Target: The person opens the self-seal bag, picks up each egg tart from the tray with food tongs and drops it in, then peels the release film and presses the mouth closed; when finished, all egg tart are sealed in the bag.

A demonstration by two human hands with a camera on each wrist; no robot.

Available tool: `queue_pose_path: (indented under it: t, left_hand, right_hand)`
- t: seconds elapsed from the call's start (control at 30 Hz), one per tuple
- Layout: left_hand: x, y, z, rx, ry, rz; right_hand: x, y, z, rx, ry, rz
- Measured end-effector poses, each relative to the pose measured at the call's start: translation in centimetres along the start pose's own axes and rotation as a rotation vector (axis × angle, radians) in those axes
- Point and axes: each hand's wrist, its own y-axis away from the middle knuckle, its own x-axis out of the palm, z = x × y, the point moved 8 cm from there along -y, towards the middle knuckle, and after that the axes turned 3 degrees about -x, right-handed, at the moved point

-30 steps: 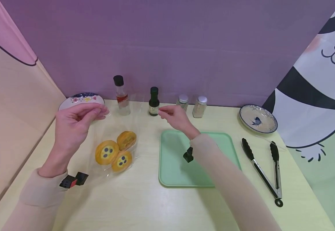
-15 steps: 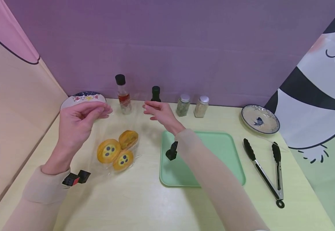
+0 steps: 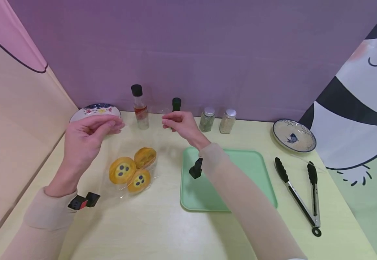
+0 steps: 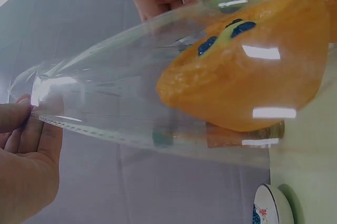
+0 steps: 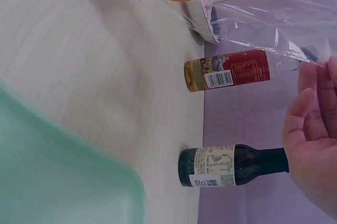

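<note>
A clear plastic bag (image 4: pixel 105 103) with three round yellow pastries (image 3: pixel 122 170) in it, dotted dark blue on top, hangs over the left part of the table. My left hand (image 3: pixel 86 141) pinches one upper corner of the bag between thumb and fingers. At the opposite upper edge, my right hand (image 3: pixel 185 126) pinches the film with its fingertips, as the right wrist view shows. Behind that hand stands a dark green bottle (image 5: pixel 226 166), largely covered by it in the head view. The bag's film is hard to make out from above.
A light green tray (image 3: pixel 204 202) lies under my right forearm. Black-tipped tongs (image 3: pixel 300 206) and a butterfly plate (image 3: pixel 293 135) are at the right. Along the back wall stand a red-labelled bottle (image 3: pixel 140 112), two shakers (image 3: pixel 227 122) and a flowered bowl (image 3: pixel 95 110).
My right hand has moved left to the bag's edge, its fingers spread partway there and now drawn together on the film. My left hand has stayed about where it was.
</note>
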Motion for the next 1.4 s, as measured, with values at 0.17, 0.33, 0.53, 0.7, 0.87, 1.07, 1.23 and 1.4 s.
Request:
queue_pose_path:
  t: [0.17,0.33,0.53,0.7,0.87,1.07,1.23,1.4]
  left_hand:
    - [-1.2,0.1,0.3,-0.014,0.002,-0.053]
    - [-2.3,0.2,0.7,-0.022,0.057,-0.079]
    - [-3.9,0.4,1.2,-0.053,0.003,-0.126]
    - [-4.6,0.4,1.6,-0.068,-0.076,-0.14]
    - [-5.0,0.2,1.9,-0.081,-0.149,-0.133]
    - [-5.4,0.3,2.3,-0.083,-0.145,-0.117]
    - [-6.0,0.5,2.7,-0.1,-0.01,-0.143]
    - [-6.5,0.4,3.0,-0.086,0.171,-0.16]
  right_hand:
    - [-0.5,0.5,0.9,-0.049,0.014,-0.014]
    - [-1.3,1.4,1.7,-0.121,0.06,-0.002]
    - [-2.1,2.6,2.9,-0.212,0.098,0.026]
    - [-2.4,3.5,4.1,-0.228,0.142,0.028]
    - [-2.0,5.0,6.3,-0.254,0.133,0.034]
    - [-1.7,6.1,7.6,-0.294,0.111,0.031]
    - [-1.5,5.7,6.7,-0.316,0.037,0.032]
    - [-0.9,5.6,6.5,-0.379,-0.02,0.046]
